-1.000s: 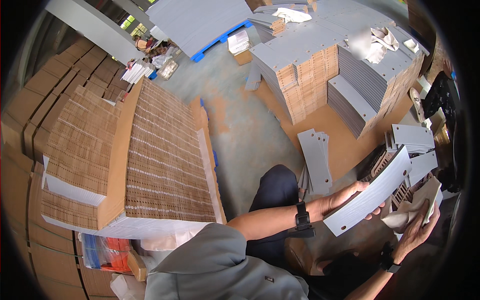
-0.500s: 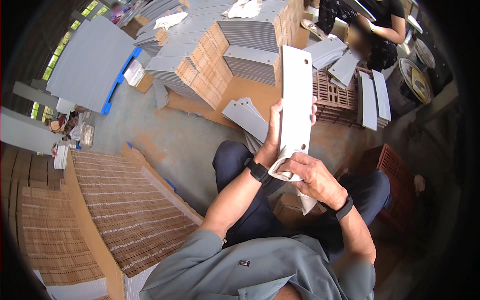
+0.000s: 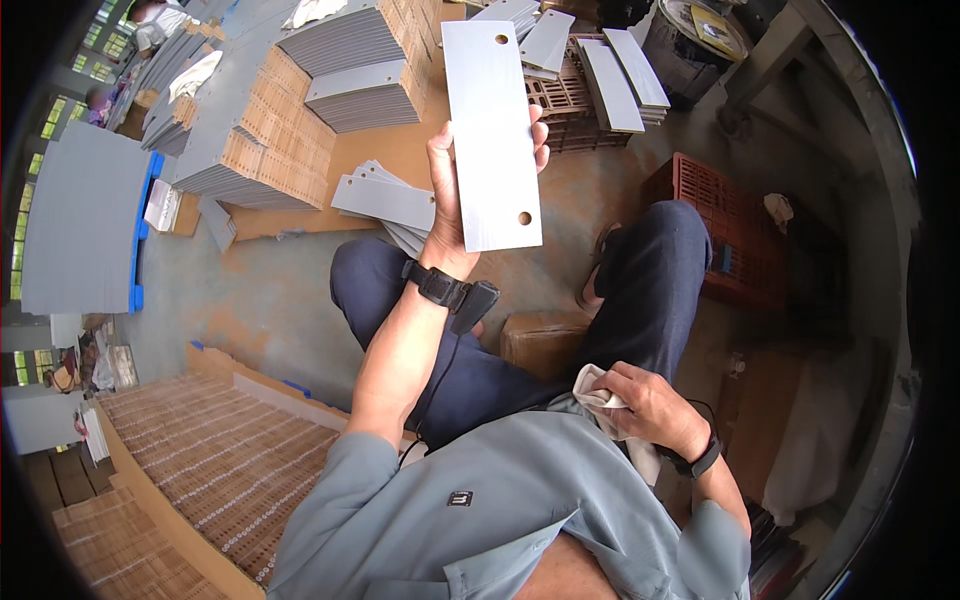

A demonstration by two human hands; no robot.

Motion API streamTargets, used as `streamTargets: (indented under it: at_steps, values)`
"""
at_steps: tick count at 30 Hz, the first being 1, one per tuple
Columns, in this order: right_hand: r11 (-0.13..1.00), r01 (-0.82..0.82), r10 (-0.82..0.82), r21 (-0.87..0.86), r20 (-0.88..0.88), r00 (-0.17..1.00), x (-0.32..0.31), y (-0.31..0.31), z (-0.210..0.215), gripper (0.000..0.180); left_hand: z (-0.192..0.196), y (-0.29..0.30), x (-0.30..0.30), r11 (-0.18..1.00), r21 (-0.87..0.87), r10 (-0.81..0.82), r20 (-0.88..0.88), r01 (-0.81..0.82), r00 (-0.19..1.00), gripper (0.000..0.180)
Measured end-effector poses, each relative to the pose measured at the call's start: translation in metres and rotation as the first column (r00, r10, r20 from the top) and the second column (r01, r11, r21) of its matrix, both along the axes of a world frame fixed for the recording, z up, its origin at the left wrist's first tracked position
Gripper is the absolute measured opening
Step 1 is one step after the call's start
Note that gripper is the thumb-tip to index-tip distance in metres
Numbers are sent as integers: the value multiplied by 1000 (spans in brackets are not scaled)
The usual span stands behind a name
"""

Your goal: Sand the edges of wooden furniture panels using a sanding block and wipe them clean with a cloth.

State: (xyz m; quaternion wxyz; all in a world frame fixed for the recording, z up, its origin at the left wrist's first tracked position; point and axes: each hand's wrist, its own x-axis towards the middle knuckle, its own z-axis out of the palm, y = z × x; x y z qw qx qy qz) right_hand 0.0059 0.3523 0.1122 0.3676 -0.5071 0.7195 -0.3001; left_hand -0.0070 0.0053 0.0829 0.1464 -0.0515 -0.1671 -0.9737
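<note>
My left hand (image 3: 447,190) grips a long light-grey panel (image 3: 490,140) from beneath, thumb on its left edge and fingertips curled over its right edge. The panel is held up at arm's length, its long side pointing away from me, with a round hole near each end. My right hand (image 3: 643,402) is closed on a bunched white cloth (image 3: 597,392) close to my body, by my right thigh, well apart from the panel.
Stacks of grey panels with brown edges (image 3: 275,150) stand at the far left. Several loose panels (image 3: 385,196) lie fanned beyond my left knee. Brown plastic crates (image 3: 575,130) carry more panels; a red crate (image 3: 730,225) sits at right. Panels on edge (image 3: 220,450) fill the near left.
My right hand has drawn back from the panel's near end toward my body, taking the cloth along. The left hand still holds the panel. The whole view has swung to the right.
</note>
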Motion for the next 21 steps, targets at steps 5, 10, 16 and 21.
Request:
streamTargets:
  at_steps: [5, 10, 16, 21]
  values:
    - [969, 171, -204, -178, -187, 961, -2, 4, -16, 27, -12, 11, -23, 994, -63, -85, -5, 85, 996, 77]
    - [968, 48, -108, -247, -236, 966, -17, -27, -28, 37, -14, 5, -24, 987, -161, 19, 182, 11, 983, 72]
    - [627, 574, -724, -527, -122, 678, -108, 11, -12, 21, -36, -2, -41, 982, -99, -138, 204, 160, 969, 100]
    - [413, 884, -750, -218, -632, 194, -246, 80, -150, 61, -75, -13, -38, 964, 13, -263, 183, 265, 947, 97]
